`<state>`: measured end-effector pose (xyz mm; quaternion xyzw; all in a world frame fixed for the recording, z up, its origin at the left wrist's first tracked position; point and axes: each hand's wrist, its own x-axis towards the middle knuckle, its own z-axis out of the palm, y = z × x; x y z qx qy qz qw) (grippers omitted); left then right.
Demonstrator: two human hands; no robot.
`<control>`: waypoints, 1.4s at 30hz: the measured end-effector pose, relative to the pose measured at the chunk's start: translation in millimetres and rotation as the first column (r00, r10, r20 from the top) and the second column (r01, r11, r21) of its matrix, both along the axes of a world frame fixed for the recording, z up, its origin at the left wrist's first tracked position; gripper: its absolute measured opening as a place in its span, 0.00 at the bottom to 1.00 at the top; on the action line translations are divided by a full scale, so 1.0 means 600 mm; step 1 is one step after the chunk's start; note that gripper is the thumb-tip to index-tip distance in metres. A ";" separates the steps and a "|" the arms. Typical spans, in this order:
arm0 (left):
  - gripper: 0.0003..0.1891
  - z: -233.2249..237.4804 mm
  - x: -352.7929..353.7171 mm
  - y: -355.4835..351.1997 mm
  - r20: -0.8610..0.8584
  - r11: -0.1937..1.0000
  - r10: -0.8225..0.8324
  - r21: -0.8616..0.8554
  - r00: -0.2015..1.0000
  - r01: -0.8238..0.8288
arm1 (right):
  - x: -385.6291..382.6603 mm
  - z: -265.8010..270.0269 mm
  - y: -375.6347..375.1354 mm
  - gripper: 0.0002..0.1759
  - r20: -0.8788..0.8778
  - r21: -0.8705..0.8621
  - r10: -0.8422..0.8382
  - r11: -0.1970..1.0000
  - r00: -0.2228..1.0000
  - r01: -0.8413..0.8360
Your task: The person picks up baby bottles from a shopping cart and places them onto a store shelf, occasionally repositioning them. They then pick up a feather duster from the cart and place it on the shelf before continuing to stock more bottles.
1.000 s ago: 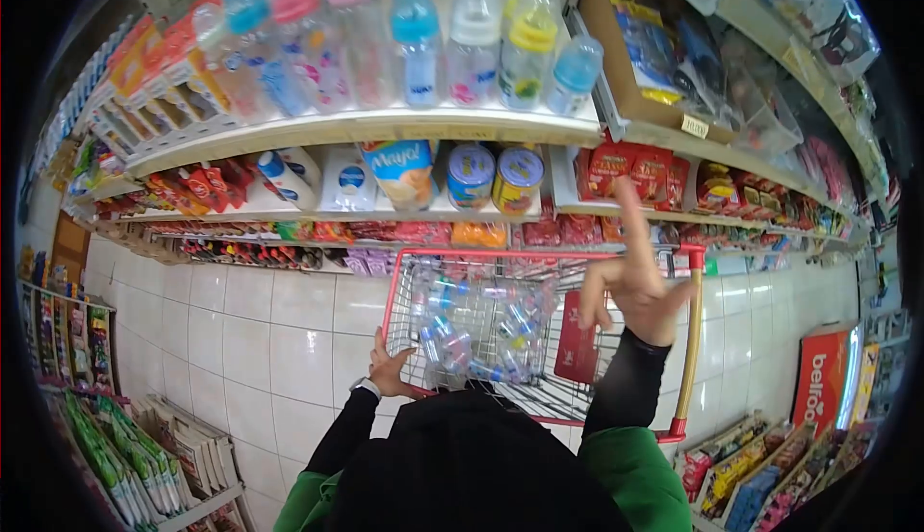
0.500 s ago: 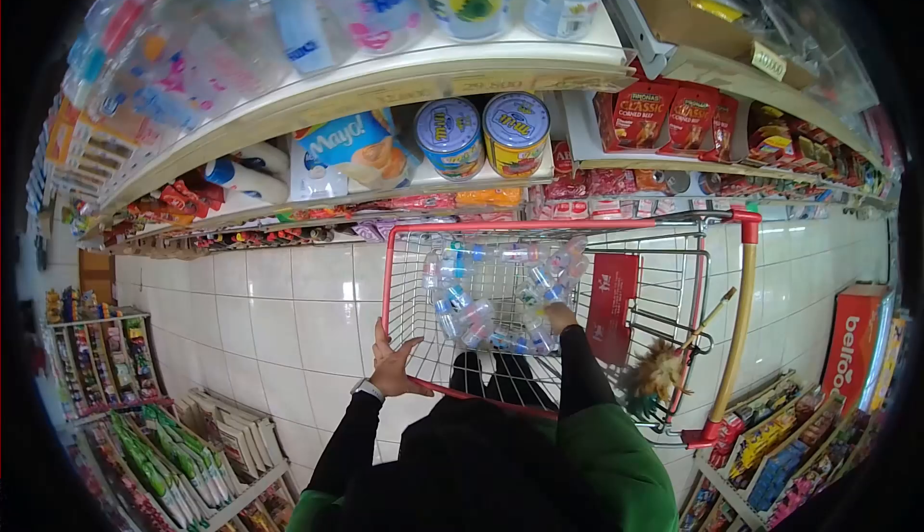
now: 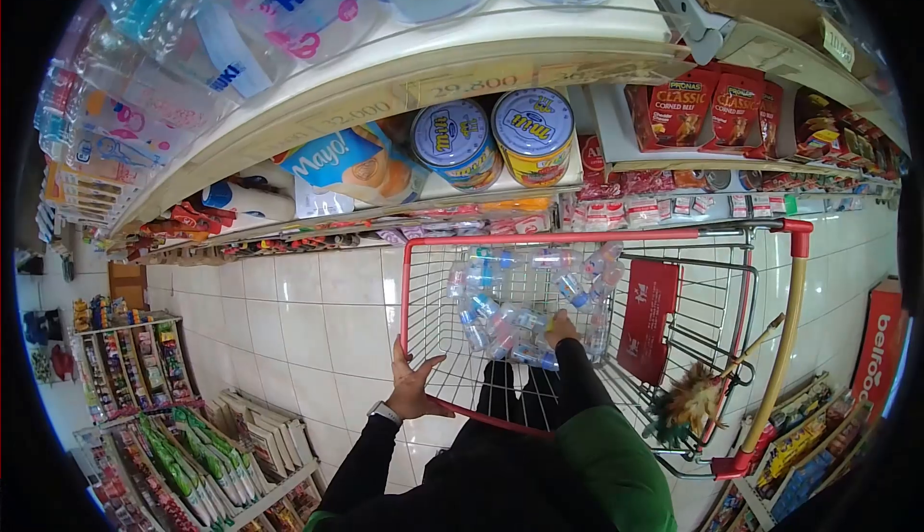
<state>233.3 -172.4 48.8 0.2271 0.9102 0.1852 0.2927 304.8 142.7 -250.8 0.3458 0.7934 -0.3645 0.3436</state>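
Observation:
A red-rimmed wire shopping cart point(image 3: 539, 239) stands below me against the shelves. Inside it lies a clear plastic pack of small water bottles with blue caps point(image 3: 510, 301). My right hand point(image 3: 561, 328) reaches into the cart and rests on the near side of that pack, fingers on the plastic. My left hand point(image 3: 416, 385) grips the cart's near left rim, a watch on the wrist. A feather duster point(image 3: 695, 399) hangs at the cart's right side.
Shelves above hold two cans point(image 3: 496, 139), a Mayo pouch point(image 3: 351, 168), baby bottles point(image 3: 241, 22) and corned beef packs point(image 3: 707, 104). White tiled floor point(image 3: 289, 320) lies to the left. Low racks of goods point(image 3: 183, 436) stand at the lower left and lower right.
A second ago my right hand was raised toward the shelf with a finger up; it has dropped into the cart onto the bottle pack. My view has moved closer to the shelves.

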 end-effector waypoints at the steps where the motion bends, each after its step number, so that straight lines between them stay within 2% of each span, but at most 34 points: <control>1: 0.61 -0.002 -0.002 0.000 -0.015 1.000 -0.004 0.009 1.000 0.004 | 0.001 0.011 -0.002 0.37 -0.017 0.021 0.109 0.994 0.994 -0.109; 2: 0.61 -0.004 -0.003 0.002 -0.024 1.000 -0.004 0.016 1.000 0.004 | -0.004 0.020 -0.005 0.37 -0.025 0.029 0.110 0.994 0.994 -0.109; 4: 0.60 -0.003 0.001 0.000 -0.004 1.000 -0.003 -0.013 1.000 0.003 | 0.006 0.028 -0.014 0.37 -0.257 0.038 0.161 0.987 0.953 -0.157; 5: 0.60 -0.002 0.003 -0.002 -0.013 1.000 -0.002 -0.007 1.000 0.002 | 0.009 0.033 -0.011 0.37 -0.265 0.045 0.164 0.987 0.950 -0.157; 8: 0.60 -0.005 0.007 -0.004 -0.046 1.000 0.010 0.020 0.999 -0.009 | -0.005 0.068 0.022 0.34 -0.558 -0.059 -0.023 0.998 0.829 -0.012; 9: 0.59 -0.006 0.009 -0.005 -0.010 1.000 0.017 -0.011 1.000 -0.017 | -0.019 0.106 0.042 0.33 -0.571 -0.206 -0.116 0.978 0.813 -0.005; 10: 0.59 -0.008 0.009 -0.007 0.023 0.999 0.025 -0.041 0.999 -0.024 | -0.033 0.138 0.058 0.33 -0.594 -0.188 -0.101 0.982 0.798 -0.016; 12: 0.59 -0.015 0.013 -0.013 0.022 0.999 0.044 -0.028 0.999 -0.043 | -0.063 0.215 0.084 0.30 -0.542 -0.514 -0.470 0.841 0.697 0.168; 13: 0.59 -0.022 0.014 -0.017 0.036 0.998 0.042 -0.044 0.998 -0.040 | -0.082 0.298 0.093 0.28 -0.522 -0.666 -0.597 0.731 0.609 0.145; 14: 0.60 -0.032 0.017 -0.020 0.050 0.998 0.040 -0.059 0.998 -0.037 | -0.098 0.369 0.102 0.28 -0.554 -0.655 -0.582 0.746 0.595 0.120; 16: 0.60 -0.042 0.020 -0.026 -0.017 0.998 0.013 -0.056 1.000 -0.014 | -0.120 0.506 0.119 0.26 -0.457 -0.812 -0.728 0.576 0.511 0.096; 18: 0.60 -0.035 0.018 -0.023 0.089 0.994 0.051 -0.101 0.995 -0.042 | -0.129 0.651 0.116 0.25 -0.509 -0.805 -0.737 0.590 0.445 0.055; 20: 0.59 -0.076 0.018 -0.040 0.068 0.999 0.027 -0.046 0.997 -0.024 | -0.129 0.754 0.111 0.22 -0.479 -0.859 -0.786 0.511 0.391 -0.024; 25: 0.45 -0.102 0.016 -0.044 0.002 0.999 0.024 -0.047 1.000 -0.024 | -0.113 0.932 0.075 0.20 -0.565 -0.824 -0.783 0.524 0.258 -0.216; 29: 0.43 -0.125 0.017 -0.053 -0.071 0.998 0.042 0.042 0.997 -0.039 | -0.102 0.988 0.060 0.22 -0.661 -0.745 -0.715 0.592 0.227 -0.308; 32: 0.38 -0.134 0.016 -0.056 -0.048 0.990 0.080 0.122 0.996 -0.074 | -0.089 1.031 0.037 0.23 -0.699 -0.703 -0.693 0.618 0.180 -0.351; 40: 0.38 -0.130 0.013 -0.056 -0.007 0.991 0.070 0.112 0.998 -0.069 | -0.069 1.063 0.014 0.24 -0.726 -0.661 -0.671 0.623 0.149 -0.418; 42: 0.38 -0.128 0.011 -0.060 -0.012 0.988 0.072 0.139 0.997 -0.070 | -0.062 1.068 0.010 0.27 -0.768 -0.620 -0.630 0.686 0.116 -0.381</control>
